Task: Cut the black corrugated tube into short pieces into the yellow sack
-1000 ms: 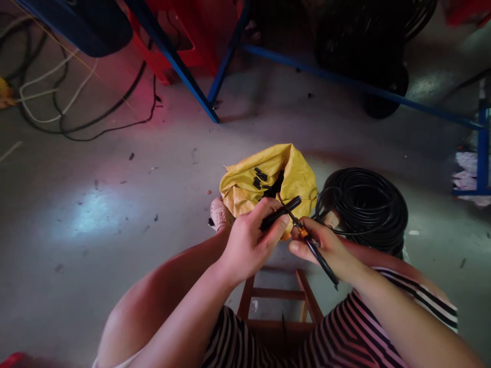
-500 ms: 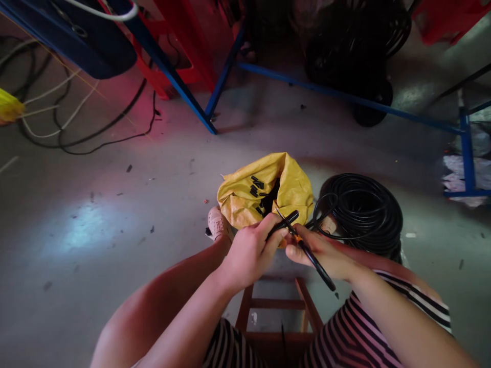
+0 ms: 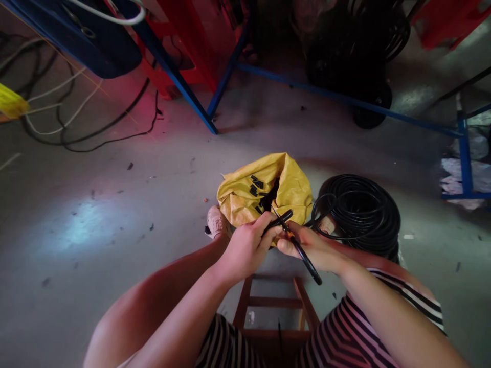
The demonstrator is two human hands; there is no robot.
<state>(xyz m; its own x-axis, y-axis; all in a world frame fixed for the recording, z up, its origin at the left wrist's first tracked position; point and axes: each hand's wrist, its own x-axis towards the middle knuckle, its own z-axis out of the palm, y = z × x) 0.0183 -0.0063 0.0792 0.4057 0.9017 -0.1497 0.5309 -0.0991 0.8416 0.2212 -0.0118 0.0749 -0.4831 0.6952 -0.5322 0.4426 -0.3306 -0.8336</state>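
A black ribbed piece (image 3: pixel 287 215) is grasped in the left hand (image 3: pixel 245 253), its long axis slanted forward to the right; it is crossed near its free end by a black-handled tool (image 3: pixel 307 262), gripped in the right hand (image 3: pixel 324 253); whether the tool's jaws are closed cannot be told; both are seen over the near edge of the yellow sack (image 3: pixel 296 183).

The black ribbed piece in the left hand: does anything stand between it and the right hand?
Yes, the black-handled tool that the right hand holds: its narrow front end crosses the black ribbed piece in this view. The left hand's thumb also lies on the near side. Nothing else visible stands between.
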